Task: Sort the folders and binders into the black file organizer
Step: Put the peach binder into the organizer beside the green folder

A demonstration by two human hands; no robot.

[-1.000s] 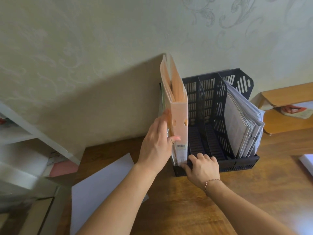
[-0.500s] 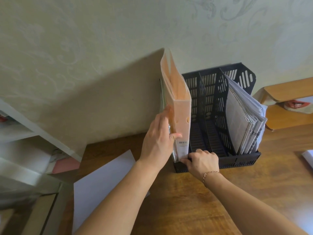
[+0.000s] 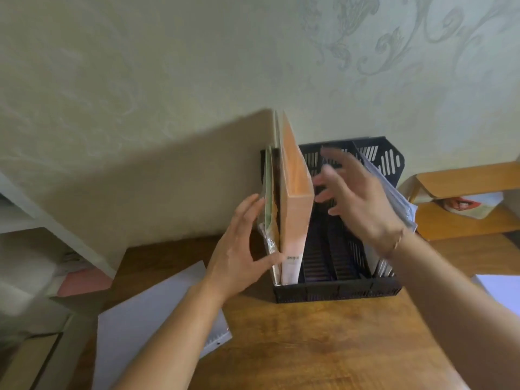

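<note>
The peach binder now sits in the leftmost slot of the black file organizer. The right hand has let go of the organizer's front and lifted, fingers spread, while the left hand lies flat against the plastic folder beside it. That one's basically filed, so the white folder on the counter looks next.

This looks like a home study corner: a brown wooden desk stands against pale green wallpaper with a swirling floral pattern, a white shelf unit sits at left, and a black plastic slotted file organizer holds papers.
</note>
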